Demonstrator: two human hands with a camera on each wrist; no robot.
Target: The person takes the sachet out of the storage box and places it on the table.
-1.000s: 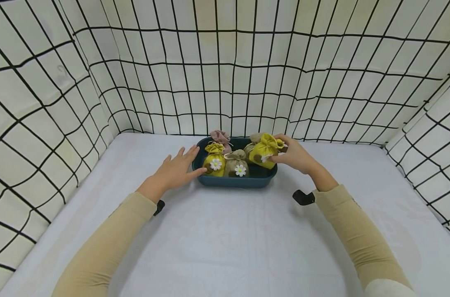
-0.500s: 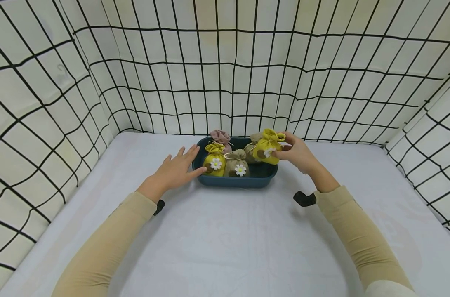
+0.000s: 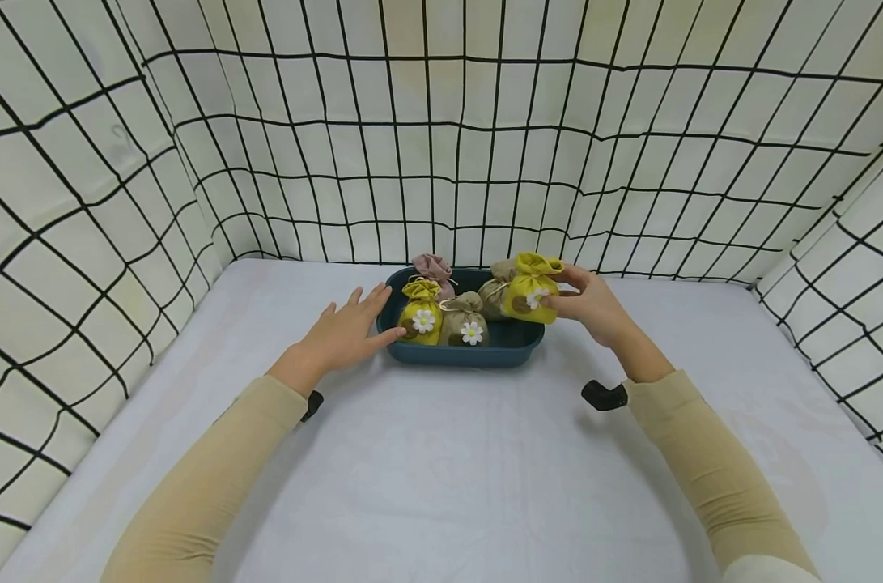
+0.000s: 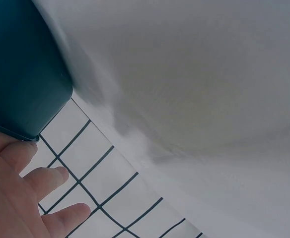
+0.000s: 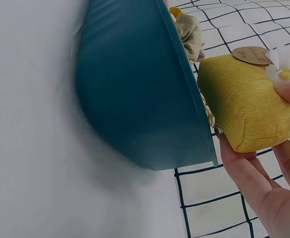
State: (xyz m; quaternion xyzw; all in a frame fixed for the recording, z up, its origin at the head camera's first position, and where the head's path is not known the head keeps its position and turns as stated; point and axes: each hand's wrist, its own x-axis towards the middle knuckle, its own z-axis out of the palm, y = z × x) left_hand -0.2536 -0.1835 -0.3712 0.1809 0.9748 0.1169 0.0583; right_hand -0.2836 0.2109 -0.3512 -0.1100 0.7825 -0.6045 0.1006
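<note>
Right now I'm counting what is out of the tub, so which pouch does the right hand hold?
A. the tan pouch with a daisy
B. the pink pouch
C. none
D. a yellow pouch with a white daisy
D: the right hand grips a yellow pouch with a white daisy, raised above the right end of the teal tub.

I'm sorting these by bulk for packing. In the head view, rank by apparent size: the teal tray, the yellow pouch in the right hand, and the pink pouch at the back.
1. teal tray, clearly largest.
2. yellow pouch, held up by the right hand.
3. pink pouch, though it sits farther back and is partly hidden, so this rank is unsure.
</note>
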